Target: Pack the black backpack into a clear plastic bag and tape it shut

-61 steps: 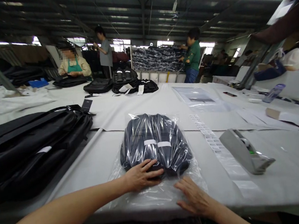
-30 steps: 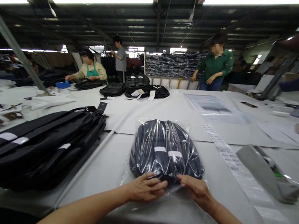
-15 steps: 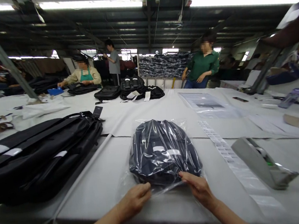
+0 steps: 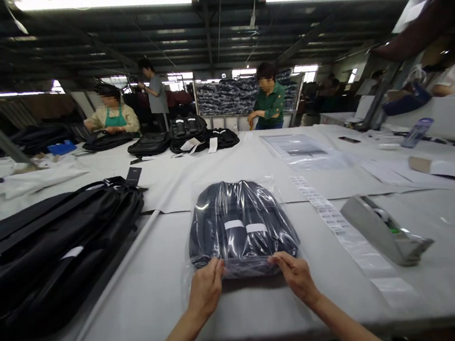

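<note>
A dark backpack (image 4: 240, 213) lies inside a clear plastic bag (image 4: 247, 267) on the white-covered table, with two white bands around its straps. At the near left corner, my left hand (image 4: 206, 287) pinches the bag's near edge. My right hand (image 4: 296, 275) grips the same edge at the right corner, its fingers closed. Between the two hands the plastic is folded up over the bottom of the backpack.
Black backpacks (image 4: 64, 249) lie at the left, one with a dark hang tag (image 4: 134, 176). To the right are a label strip (image 4: 326, 214) and a grey tape dispenser (image 4: 386, 232). Flat plastic bags (image 4: 299, 148) lie farther back. Several co-workers stand beyond, one in green (image 4: 271, 102).
Both hands have raised the bag's near edge and folded it over the backpack's bottom. The co-worker in green has shifted and turned sideways. My view has swung slightly right.
</note>
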`<state>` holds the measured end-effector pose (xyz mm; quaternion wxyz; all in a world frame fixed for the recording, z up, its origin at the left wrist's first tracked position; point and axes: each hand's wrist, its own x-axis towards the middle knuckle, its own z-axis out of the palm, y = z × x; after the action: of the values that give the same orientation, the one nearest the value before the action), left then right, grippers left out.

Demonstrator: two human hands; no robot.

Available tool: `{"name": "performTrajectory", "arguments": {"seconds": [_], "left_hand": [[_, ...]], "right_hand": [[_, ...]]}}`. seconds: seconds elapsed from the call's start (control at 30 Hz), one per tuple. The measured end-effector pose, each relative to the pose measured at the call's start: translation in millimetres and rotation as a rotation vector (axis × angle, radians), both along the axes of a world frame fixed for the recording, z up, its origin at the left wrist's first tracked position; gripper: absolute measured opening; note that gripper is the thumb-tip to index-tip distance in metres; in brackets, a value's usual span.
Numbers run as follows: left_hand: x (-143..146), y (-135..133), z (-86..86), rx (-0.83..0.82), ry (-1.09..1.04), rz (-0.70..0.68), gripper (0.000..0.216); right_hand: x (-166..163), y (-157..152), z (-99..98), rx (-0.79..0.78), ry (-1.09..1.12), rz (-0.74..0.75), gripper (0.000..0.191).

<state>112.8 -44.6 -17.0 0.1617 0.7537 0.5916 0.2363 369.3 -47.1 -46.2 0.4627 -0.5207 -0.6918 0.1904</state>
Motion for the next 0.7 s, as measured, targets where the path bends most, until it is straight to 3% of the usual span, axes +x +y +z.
{"name": "performTrajectory", "arguments": {"seconds": [0.2,0.43,0.57,0.7], "left_hand": [[7.1,27.4,22.2,-0.143,0.151,0.079,0.041],[10.3,57.7,29.1,-0.350,0.284,0.049,0.042],[14.5,64.0,27.9,-0.363,0.359,0.068,0.039],[23.7,54.2,31.0,-0.277,0.437,0.105,0.040]], "right_hand": [[-9.7,11.1,21.1,-0.195,0.064,-0.132,0.043],[-7.1,30.0,36.4,-0.425,-0.168,-0.179,0.039],[-6.4,40.9,42.3,-0.480,-0.233,-0.170,0.037],[-7.1,50.6,48.4,-0.522,-0.302,-0.159,0.031]]}}
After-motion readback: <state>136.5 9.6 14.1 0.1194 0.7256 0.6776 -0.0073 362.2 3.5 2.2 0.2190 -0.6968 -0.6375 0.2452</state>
